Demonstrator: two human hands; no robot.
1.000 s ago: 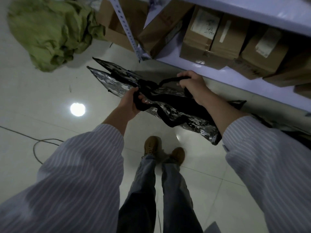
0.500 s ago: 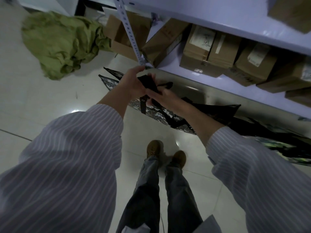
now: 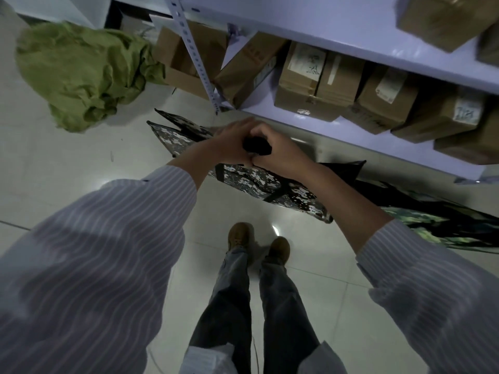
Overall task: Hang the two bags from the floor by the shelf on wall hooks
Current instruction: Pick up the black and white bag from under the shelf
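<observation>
Both hands meet at frame centre, thumbs touching. Left hand [image 3: 232, 143] and right hand [image 3: 275, 149] each have their grip clenched on the bunched black handles [image 3: 256, 145] of the grey camo bag [image 3: 253, 182]. The bag hangs flat below the hands, lifted off the floor [image 3: 67, 163], running from centre-left down to centre-right, in front of the lowest shelf edge. Second bag, the green camo bag [image 3: 432, 222], lies on the floor at the right edge of the frame, partly under the shelf [image 3: 351, 22], just beside the held bag's lower corner; whether they touch is unclear. Cardboard boxes [image 3: 316, 85] sit in a row on the lower shelf board, upper right. Crumpled green cloth [image 3: 81, 71] lies on the floor, upper left, next to the perforated shelf post [image 3: 194, 60]. Striped sleeves fill the lower left and lower right. Brown shoes [image 3: 240, 236] and jeans show at bottom centre, on pale tile.
</observation>
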